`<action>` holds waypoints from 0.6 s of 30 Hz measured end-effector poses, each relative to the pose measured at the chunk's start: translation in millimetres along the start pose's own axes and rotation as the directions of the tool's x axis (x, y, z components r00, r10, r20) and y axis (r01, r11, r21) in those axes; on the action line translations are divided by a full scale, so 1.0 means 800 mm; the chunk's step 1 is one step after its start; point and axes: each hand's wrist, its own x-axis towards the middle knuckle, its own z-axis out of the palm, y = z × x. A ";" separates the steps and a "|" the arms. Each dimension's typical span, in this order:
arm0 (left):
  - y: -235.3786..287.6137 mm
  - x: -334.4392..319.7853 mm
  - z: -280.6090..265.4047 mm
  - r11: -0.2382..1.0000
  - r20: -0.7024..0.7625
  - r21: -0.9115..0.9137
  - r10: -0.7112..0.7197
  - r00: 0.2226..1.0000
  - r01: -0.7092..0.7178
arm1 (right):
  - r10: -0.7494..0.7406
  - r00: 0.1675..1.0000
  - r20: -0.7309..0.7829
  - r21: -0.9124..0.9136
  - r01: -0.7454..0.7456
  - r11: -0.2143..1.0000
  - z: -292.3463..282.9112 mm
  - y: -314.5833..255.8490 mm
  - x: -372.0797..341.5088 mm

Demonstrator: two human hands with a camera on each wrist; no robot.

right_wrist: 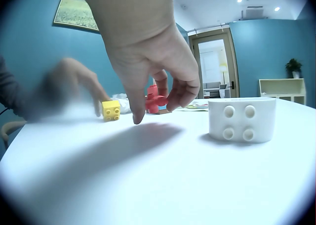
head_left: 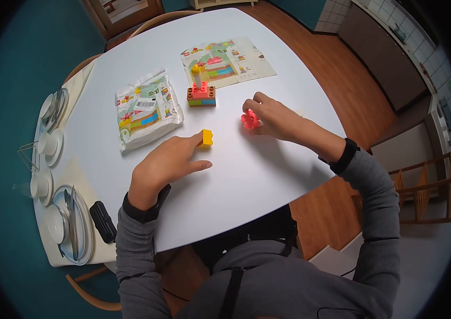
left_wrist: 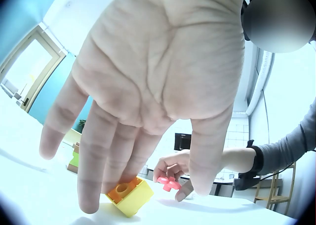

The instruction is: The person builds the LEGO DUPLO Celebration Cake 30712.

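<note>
The left hand (head_left: 167, 162) has its fingers extended, with fingertips touching a yellow brick (head_left: 207, 139) on the white table; the thumb stands apart. In the left wrist view the yellow brick (left_wrist: 133, 198) lies tilted, its hollow underside partly showing. The right hand (head_left: 274, 118) pinches a red flower piece (head_left: 249, 120) between thumb and fingers. Close to the tabletop, the flower (right_wrist: 154, 104) shows between the fingertips in the right wrist view. Behind the hands stands a small brick stack (head_left: 201, 101) with a candle-like piece on top.
A white studded piece (right_wrist: 242, 120) stands beside the right hand. A printed white bag (head_left: 148, 109) lies at the left and an instruction sheet (head_left: 252, 61) at the back. Plates, cups and a black case (head_left: 102, 221) are along the left side.
</note>
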 end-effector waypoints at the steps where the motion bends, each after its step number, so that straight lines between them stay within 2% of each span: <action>1: 0.003 0.000 -0.001 1.000 0.010 -0.003 -0.002 1.000 0.002 | 0.020 1.000 -0.015 0.023 -0.020 1.000 0.001 -0.003 -0.003; 4: 0.005 0.002 0.001 1.000 0.026 -0.007 -0.002 1.000 0.002 | -0.044 0.999 -0.009 0.032 0.044 0.999 0.011 0.002 -0.011; 8: 0.003 0.005 0.002 1.000 0.049 0.013 -0.011 0.999 0.010 | 0.003 1.000 0.031 -0.023 -0.002 1.000 0.016 -0.016 -0.013; 10: 0.004 0.005 0.000 1.000 0.057 0.018 -0.022 0.998 0.021 | -0.058 0.997 -0.054 -0.174 0.048 0.984 0.019 -0.017 -0.008; 11: 0.005 0.004 0.000 0.999 0.067 0.026 -0.032 0.997 0.030 | -0.059 0.997 -0.049 -0.173 0.050 0.984 0.023 -0.015 -0.005; 13: 0.005 0.004 -0.001 0.999 0.067 0.019 -0.041 0.997 0.040 | -0.148 0.974 -0.170 -0.300 0.092 0.949 0.030 -0.011 0.004; 14: 0.003 0.003 -0.002 0.999 0.068 0.014 -0.046 0.997 0.045 | -0.149 0.974 -0.169 -0.295 0.095 0.951 0.033 -0.015 0.007; 16: 0.000 0.004 -0.002 0.999 0.074 0.005 -0.047 0.996 0.047 | -0.358 0.891 -0.279 -0.291 0.277 0.916 0.043 -0.024 0.014; 18: -0.002 0.004 -0.001 0.999 0.089 -0.010 -0.046 0.995 0.047 | -0.355 0.899 -0.255 -0.225 0.302 0.926 0.055 -0.035 0.021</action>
